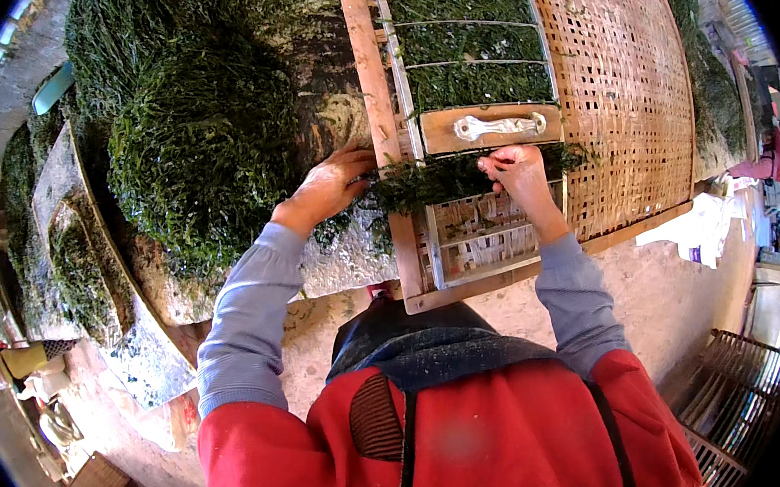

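Observation:
My right hand point(519, 175) pinches dark green, wet-looking strands point(440, 181) that lie in a band across a wooden frame point(402, 85). Thin wires divide this frame into compartments, and the far ones are filled with chopped green. Just beyond my right hand, a wooden block point(440, 131) with a whitish handle point(500, 126) rests across the frame. My left hand point(334, 188) is by the frame's left side, thumb and fingers apart, touching the left end of the strands. The nearest compartment point(487, 244) shows bare woven lattice beneath it.
A large heap of green strands point(205, 139) sits left of the frame. Woven bamboo matting point(622, 84) extends to the right, edged by a wooden strip point(630, 230). A curved board point(96, 223) leans at left. Slatted bamboo racks point(737, 389) stand low at right.

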`<state>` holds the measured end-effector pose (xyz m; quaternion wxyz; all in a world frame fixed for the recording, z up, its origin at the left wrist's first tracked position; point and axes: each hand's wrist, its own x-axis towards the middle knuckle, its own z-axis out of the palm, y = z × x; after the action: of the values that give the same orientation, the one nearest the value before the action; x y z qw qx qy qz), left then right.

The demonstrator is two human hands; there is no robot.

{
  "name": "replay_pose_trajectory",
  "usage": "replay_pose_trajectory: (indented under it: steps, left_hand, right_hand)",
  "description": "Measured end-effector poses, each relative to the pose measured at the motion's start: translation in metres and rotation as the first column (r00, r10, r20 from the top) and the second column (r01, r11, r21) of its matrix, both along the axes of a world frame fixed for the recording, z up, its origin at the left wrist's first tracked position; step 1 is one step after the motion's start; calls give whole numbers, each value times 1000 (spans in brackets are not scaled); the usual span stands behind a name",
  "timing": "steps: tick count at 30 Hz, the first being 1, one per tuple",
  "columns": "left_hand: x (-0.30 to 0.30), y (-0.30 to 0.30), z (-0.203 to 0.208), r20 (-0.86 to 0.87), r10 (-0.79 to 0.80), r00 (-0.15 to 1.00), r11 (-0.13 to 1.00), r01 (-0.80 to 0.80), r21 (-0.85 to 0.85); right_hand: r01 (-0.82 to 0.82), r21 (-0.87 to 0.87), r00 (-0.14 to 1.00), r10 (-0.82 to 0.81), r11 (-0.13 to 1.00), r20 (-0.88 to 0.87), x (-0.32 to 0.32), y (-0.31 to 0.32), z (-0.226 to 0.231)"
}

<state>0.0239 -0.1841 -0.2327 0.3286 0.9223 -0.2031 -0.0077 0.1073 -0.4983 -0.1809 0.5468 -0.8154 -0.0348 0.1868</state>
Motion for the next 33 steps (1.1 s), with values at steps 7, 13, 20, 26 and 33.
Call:
replay_pose_trajectory:
  steps: [7,13,20,26,33]
  left_hand:
    - [-77,-1,21,-91,250,964,945,-222,239]
    - [-110,-15,-11,255,483,837,813,-537,225]
    - [-94,-22,38,-436,743,508,378,-856,-352]
    - [-16,-133,116,-380,404,832,577,-554,-600]
    - [0,-147,98,179,497,849,866,-500,-28]
  right_hand:
    - [-9,26,999,8,1000,39,3,-5,-10]
    - [-83,101,990,70,991,125,12,-7,-32]
    - [-207,90,977,200,974,77,5,-18,3]
    - [-75,317,997,75,945,13,9,-54,19]
    - [12,24,746,-25,1000,665,9,-67,4]
